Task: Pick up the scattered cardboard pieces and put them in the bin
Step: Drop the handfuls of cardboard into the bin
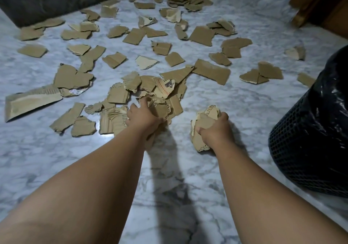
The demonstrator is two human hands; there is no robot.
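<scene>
your view is dim and bluish; a small glare spot sits on the marble floor (56, 159), a long soft shadow crosses it, edges bend and blur.

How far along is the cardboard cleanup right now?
Early. The bin hides its contents, so nothing shows done. The right hand holds a bundle; the left hand grips pieces at the near pile. Dozens more lie on the floor.

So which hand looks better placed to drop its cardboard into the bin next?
Probably the right hand. It grips a wad of cardboard and is nearer the black bin. The left hand grips cardboard pieces at the heap, farther from the bin.
</scene>
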